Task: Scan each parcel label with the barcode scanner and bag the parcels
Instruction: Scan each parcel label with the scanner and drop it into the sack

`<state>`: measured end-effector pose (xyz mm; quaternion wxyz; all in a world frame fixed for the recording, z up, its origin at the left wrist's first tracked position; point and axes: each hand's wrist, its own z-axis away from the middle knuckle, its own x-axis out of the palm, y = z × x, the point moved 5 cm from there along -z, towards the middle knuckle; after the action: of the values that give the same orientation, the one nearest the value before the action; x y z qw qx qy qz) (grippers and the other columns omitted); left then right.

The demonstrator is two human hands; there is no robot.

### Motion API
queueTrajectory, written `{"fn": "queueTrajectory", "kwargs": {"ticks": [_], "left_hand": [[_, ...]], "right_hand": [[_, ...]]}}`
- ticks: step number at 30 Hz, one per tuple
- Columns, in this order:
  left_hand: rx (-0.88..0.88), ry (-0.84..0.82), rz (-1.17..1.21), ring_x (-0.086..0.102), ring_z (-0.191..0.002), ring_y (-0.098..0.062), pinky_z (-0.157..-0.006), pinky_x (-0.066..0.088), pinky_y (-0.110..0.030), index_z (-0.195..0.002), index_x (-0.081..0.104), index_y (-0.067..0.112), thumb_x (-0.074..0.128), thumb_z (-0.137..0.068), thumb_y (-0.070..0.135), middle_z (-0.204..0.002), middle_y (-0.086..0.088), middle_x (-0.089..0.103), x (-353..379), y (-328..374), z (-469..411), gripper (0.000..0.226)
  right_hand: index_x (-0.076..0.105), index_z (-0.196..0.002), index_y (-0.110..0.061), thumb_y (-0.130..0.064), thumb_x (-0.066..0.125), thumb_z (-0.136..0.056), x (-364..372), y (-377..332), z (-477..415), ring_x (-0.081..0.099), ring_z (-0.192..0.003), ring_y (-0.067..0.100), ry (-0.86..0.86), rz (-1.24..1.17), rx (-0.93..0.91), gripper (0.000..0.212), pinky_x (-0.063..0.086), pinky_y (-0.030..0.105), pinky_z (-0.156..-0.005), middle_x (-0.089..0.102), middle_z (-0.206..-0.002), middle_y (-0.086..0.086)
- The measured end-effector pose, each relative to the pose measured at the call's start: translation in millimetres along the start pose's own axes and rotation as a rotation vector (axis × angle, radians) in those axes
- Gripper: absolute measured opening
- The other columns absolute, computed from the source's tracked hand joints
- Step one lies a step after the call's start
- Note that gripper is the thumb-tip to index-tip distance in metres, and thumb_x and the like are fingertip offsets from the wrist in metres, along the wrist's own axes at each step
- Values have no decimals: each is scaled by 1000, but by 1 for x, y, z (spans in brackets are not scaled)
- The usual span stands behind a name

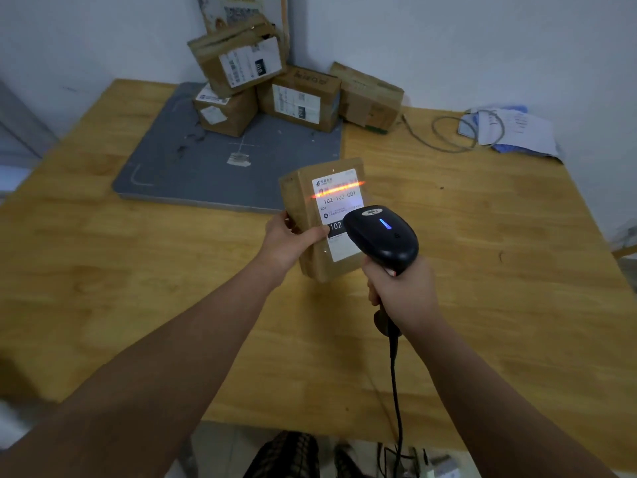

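My left hand (287,241) grips a small brown cardboard parcel (310,208) by its left side, holding it tilted above the wooden table (138,270). Its white shipping label (339,205) faces up, and an orange scan line glows across the label's top. My right hand (403,288) grips the handle of a black barcode scanner (382,236), whose head points at the label from the right and covers the label's lower right corner. A blue light shows on the scanner's top. Its black cable (396,391) hangs down past the table's front edge.
Several taped cardboard parcels (296,98) are piled at the back on a grey mat (213,167), against the white wall. A grey cable loop (448,132) and a bluish plastic bag with papers (510,132) lie at the back right.
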<state>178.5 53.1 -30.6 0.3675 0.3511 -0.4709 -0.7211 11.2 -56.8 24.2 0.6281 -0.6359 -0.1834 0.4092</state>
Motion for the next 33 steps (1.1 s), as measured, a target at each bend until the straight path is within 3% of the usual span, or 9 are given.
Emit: {"fn": "queueTrajectory", "kwargs": {"ticks": [3, 7, 12, 17, 21, 25, 30, 32, 33], "left_hand": [[-25, 75, 43, 59, -95, -4, -68, 47, -14, -124, 48, 14, 79, -78, 27, -106, 9, 59, -16, -13, 35, 57], [-48, 194, 85, 59, -108, -14, -77, 51, -21, -138, 41, 12, 83, -66, 42, -128, -3, 52, -47, -41, 86, 88], [-29, 362, 93, 55, -101, -4, -70, 48, -14, -138, 35, 13, 81, -76, 28, -123, 1, 52, -105, -67, 160, 79], [-84, 418, 158, 55, -105, -5, -71, 47, -14, -131, 34, 18, 77, -79, 23, -109, 12, 54, -179, -108, 239, 68], [-71, 526, -12, 51, -116, -11, -96, 50, -34, -134, 32, 25, 81, -73, 34, -124, 7, 50, -249, -147, 307, 78], [-71, 659, -321, 37, -132, -18, -109, 37, -43, -139, 29, 31, 81, -61, 50, -135, 2, 36, -316, -187, 363, 96], [-105, 506, -692, 30, -129, -20, -108, 34, -39, -151, 10, 26, 83, -63, 52, -141, 2, 20, -345, -225, 382, 117], [-50, 352, -861, 34, -126, -19, -108, 36, -39, -152, 12, 22, 79, -64, 59, -140, -4, 26, -336, -238, 374, 117], [-44, 273, -981, 35, -126, -21, -107, 36, -40, -152, 11, 20, 74, -66, 64, -140, -6, 28, -328, -246, 368, 115]], "right_hand": [[56, -65, 8, -10, 64, -88, 13, 4, 12, 51, -43, 15, -92, -33, -7, 31, 44, 19, -47, 52, -57, 27], [56, -57, -8, -9, 65, -88, 39, 6, 41, 51, -42, 14, -222, -88, -6, 32, 44, 19, -48, 52, -50, 11], [57, -67, 9, -8, 66, -88, 81, 4, 96, 50, -49, 18, -392, -164, -5, 28, 45, 21, -53, 51, -53, 14], [57, -65, -3, -4, 66, -87, 142, 10, 154, 51, -49, 12, -485, -162, -8, 24, 44, 16, -53, 54, -54, 7], [62, -81, -13, -10, 71, -85, 211, 30, 202, 58, -61, -1, -556, -106, 26, 11, 44, 14, -57, 62, -60, -16], [65, -87, 1, -19, 78, -80, 266, 70, 234, 61, -68, 17, -507, 141, 19, 25, 42, 26, -61, 66, -74, 11], [50, -128, -10, -9, 67, -87, 295, 121, 259, 58, -88, 23, -592, 506, 84, 44, 39, 18, -62, 62, -100, 8], [55, -113, -10, 0, 55, -90, 297, 125, 263, 51, -78, 21, -570, 582, 93, 26, 32, 18, -50, 57, -84, 3], [57, -94, -10, 3, 54, -88, 299, 120, 264, 50, -72, 20, -552, 545, 85, 14, 29, 19, -48, 56, -72, -3]]}}
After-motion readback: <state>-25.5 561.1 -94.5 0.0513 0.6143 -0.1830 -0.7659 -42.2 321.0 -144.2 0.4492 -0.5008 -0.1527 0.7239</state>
